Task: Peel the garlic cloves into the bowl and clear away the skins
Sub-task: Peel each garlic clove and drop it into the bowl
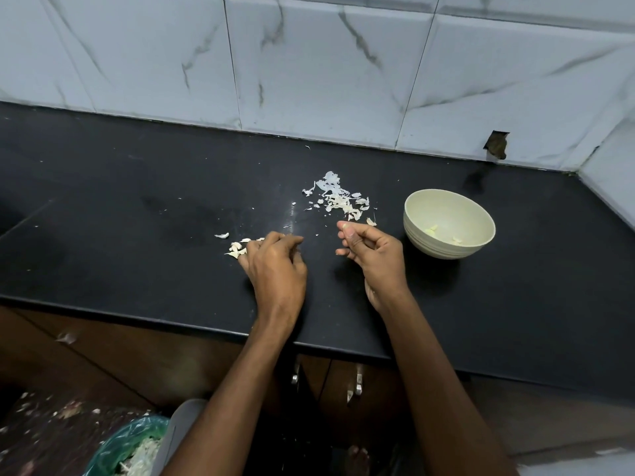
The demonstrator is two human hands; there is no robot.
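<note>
Those papery skins [343,201] left of the bowl [448,224] look feather-light, so sweep them; left hand [275,262] curled on cloves [237,250], right hand [369,249] curled, apparently empty.

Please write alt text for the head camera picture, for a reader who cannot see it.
Two bare hands work over a black counter: the left hand rests on a small heap of garlic pieces, and the right hand is raised with fingers curled. A larger pile of skins lies behind them, beside a pale bowl with a few peeled cloves.
</note>
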